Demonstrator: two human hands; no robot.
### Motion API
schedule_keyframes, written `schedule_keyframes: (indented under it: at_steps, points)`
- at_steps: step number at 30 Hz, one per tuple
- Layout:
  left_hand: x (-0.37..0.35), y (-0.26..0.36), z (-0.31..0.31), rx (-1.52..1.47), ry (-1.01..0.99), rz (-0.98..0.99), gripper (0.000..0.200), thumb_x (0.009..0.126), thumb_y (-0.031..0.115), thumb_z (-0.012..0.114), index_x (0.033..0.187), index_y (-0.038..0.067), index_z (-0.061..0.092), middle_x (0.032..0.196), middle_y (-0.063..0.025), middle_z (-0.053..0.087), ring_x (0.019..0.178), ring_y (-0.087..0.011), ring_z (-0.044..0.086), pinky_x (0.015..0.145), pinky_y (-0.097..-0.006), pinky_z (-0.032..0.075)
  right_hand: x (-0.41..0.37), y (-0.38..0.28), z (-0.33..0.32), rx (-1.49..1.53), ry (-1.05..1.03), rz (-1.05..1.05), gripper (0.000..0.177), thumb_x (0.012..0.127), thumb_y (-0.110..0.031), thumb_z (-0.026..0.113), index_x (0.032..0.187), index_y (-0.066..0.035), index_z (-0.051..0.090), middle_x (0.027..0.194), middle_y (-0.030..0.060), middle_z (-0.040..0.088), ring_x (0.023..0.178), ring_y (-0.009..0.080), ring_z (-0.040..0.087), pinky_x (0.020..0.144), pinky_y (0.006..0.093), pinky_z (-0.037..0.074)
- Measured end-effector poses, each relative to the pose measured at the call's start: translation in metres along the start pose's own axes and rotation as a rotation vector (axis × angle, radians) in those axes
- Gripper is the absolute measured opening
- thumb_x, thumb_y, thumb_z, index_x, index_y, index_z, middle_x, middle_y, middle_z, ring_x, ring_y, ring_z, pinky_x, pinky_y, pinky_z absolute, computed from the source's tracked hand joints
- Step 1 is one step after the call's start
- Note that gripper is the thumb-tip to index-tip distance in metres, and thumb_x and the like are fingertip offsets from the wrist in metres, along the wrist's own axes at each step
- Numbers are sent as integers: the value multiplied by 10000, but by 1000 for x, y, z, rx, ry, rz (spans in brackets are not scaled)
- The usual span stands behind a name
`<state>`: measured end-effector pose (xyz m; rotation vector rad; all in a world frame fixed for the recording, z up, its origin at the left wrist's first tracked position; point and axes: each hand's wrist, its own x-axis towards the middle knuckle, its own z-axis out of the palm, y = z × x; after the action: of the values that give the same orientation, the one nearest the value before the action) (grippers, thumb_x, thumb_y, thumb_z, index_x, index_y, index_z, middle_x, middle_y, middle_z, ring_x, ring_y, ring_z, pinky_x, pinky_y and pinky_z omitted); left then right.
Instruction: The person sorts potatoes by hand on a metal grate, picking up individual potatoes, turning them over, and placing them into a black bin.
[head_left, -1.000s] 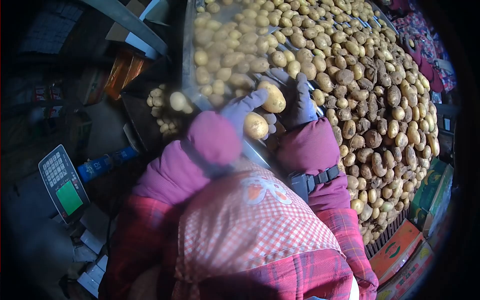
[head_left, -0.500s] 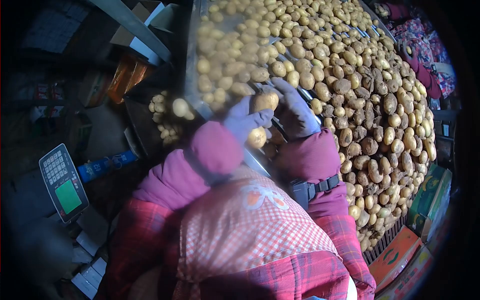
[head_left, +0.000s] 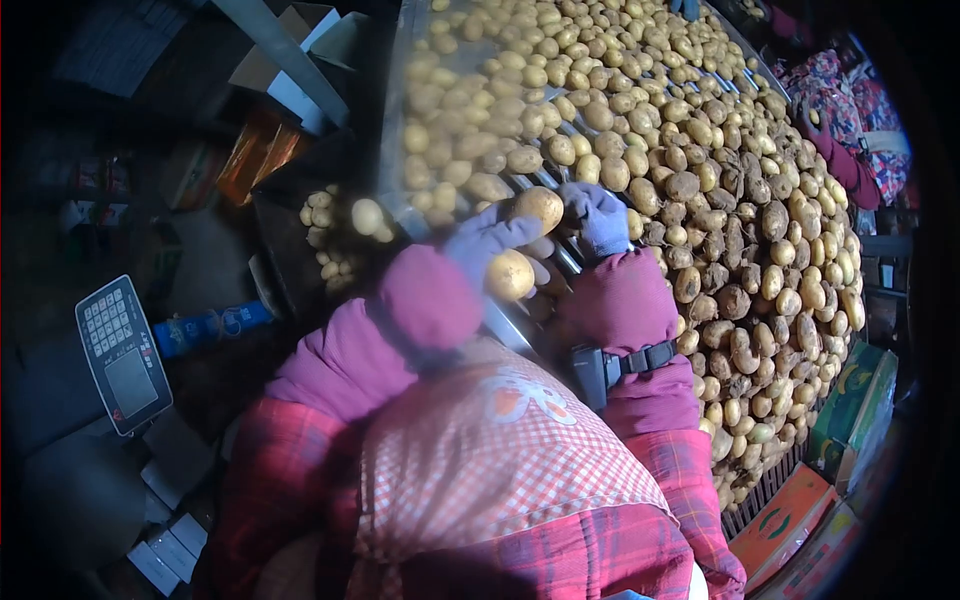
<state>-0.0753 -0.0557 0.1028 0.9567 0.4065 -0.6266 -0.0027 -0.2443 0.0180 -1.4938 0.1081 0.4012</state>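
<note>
My left hand, in a pale lilac glove, holds a smooth yellow potato by its fingers. A second potato shows just below, against the same glove. To the right of the upper potato is my right hand, gloved alike, with its fingers curled in; what they hold, if anything, is hidden. Both hands are over metal rollers at the near edge of a broad heap of potatoes, some clean and some caked with soil.
A digital scale display stands at the left. More potatoes lie lower, left of the metal side edge. Cardboard boxes stand at lower right. Another person's sleeve reaches in at far right.
My right hand's fingers have curled in from a stretched, open pose. My left hand stays in nearly the same place with both potatoes. The scale's green screen has gone dark.
</note>
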Motion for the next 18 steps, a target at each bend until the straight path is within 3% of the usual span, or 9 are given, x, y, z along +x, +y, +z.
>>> schedule_keyframes:
  at_steps: [1, 2, 4, 6, 7, 10, 14, 16, 18]
  points:
    - [2, 1, -5, -31, -59, 20, 453, 865, 224, 591, 1268, 57, 470, 1137, -135, 579, 928, -216, 613, 688, -333, 547, -2, 4, -1, 49, 150, 52, 220, 853, -169, 633, 963, 22, 625, 841, 64, 631, 708, 106, 566, 641, 221, 452]
    - [6, -1, -12, -69, -114, 42, 460, 872, 243, 571, 1281, 62, 461, 1163, -143, 571, 945, -238, 614, 671, -347, 553, -7, 3, -11, 64, 70, -96, 252, 863, -211, 634, 962, 21, 629, 851, 56, 639, 692, 97, 557, 624, 216, 440]
    - [9, 0, -23, -207, -196, 55, 479, 879, 273, 545, 1301, 69, 443, 1203, -154, 555, 969, -273, 612, 659, -362, 559, -17, -27, -14, -368, 181, 106, 251, 894, -204, 594, 1014, 15, 628, 919, 59, 641, 785, 122, 582, 703, 235, 462]
    - [12, 7, -34, -392, -267, 52, 501, 880, 295, 533, 1315, 70, 426, 1231, -162, 540, 983, -297, 604, 666, -364, 557, -7, 12, -32, -662, 264, -393, 284, 905, -212, 582, 1089, 2, 614, 1048, 76, 620, 937, 145, 583, 817, 255, 460]
    - [8, 13, -35, -380, -218, 97, 549, 880, 364, 512, 1327, 63, 407, 1215, -168, 545, 999, -333, 595, 674, -369, 555, -12, 12, -30, -685, 262, -349, 333, 903, -218, 587, 1164, -12, 581, 1149, 108, 581, 1061, 186, 553, 908, 294, 433]
    - [0, 20, -40, -419, -203, 210, 576, 870, 425, 506, 1308, 59, 431, 1193, -165, 552, 998, -335, 595, 672, -359, 544, -26, 12, -21, -899, 170, -432, 343, 899, -195, 584, 1189, -15, 558, 1169, 125, 572, 1087, 214, 543, 930, 314, 420]
    - [-15, 28, -76, -394, -128, 300, 602, 858, 510, 506, 1254, 57, 486, 1134, -147, 568, 944, -315, 604, 666, -358, 517, -42, 36, -28, -827, 26, -378, 368, 895, -159, 578, 1224, -1, 531, 1179, 121, 574, 1105, 211, 530, 966, 314, 393]
    - [-20, 25, -118, -631, -45, 257, 545, 875, 465, 512, 1254, 75, 481, 1051, -158, 583, 816, -253, 603, 607, -346, 512, -49, 37, -39, -517, 88, -230, 320, 896, -198, 570, 1143, 4, 581, 1097, 115, 609, 1035, 216, 560, 910, 331, 427]
    - [-49, 27, -158, -141, 162, 561, 426, 888, 302, 529, 1249, 80, 481, 1042, -146, 581, 816, -231, 603, 621, -337, 515, -56, 31, -56, -529, 107, -158, 315, 911, -202, 557, 1156, -6, 581, 1088, 113, 613, 1031, 192, 557, 906, 305, 427]
